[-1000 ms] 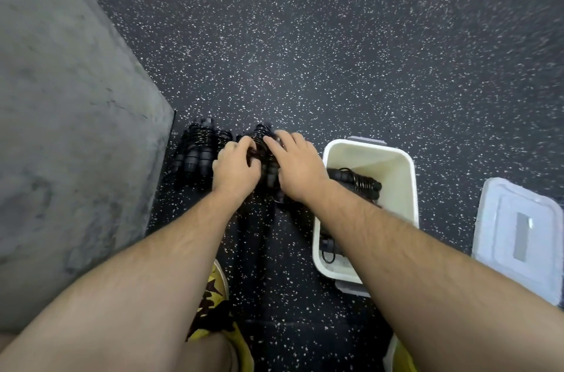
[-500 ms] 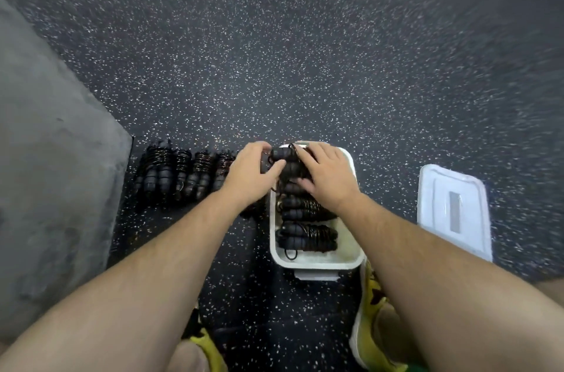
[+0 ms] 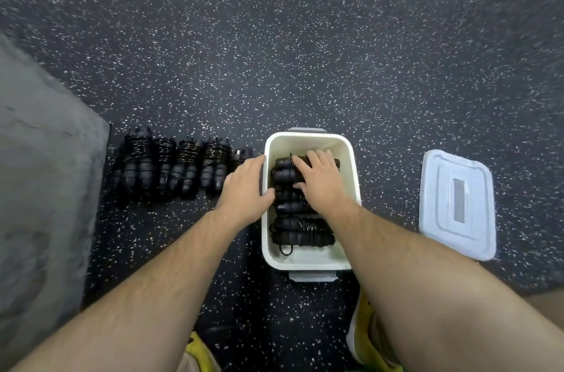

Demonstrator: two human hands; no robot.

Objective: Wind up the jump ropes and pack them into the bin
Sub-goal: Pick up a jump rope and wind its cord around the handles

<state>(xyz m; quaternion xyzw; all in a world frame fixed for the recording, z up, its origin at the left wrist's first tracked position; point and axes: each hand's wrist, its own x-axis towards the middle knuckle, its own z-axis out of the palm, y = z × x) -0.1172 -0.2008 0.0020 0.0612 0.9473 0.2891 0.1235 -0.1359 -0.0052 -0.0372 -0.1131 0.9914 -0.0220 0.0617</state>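
A white bin stands on the speckled floor. Inside it lie several wound black jump ropes, stacked side by side. My right hand is in the bin on the farthest wound jump rope; its fingers lie over the bundle's top and its thumb is against the near side. My left hand rests against the bin's left wall, fingers outside and thumb over the rim, touching the ropes. A row of several more wound jump ropes lies on the floor left of the bin.
The bin's white lid lies flat on the floor to the right. A grey slab borders the rope row on the left. My yellow shoes stand just below the bin. Dark speckled floor extends beyond.
Both hands carried a wound rope from the floor row rightward and lowered it into the bin. My left hand has let go and now sits at the bin's left wall.
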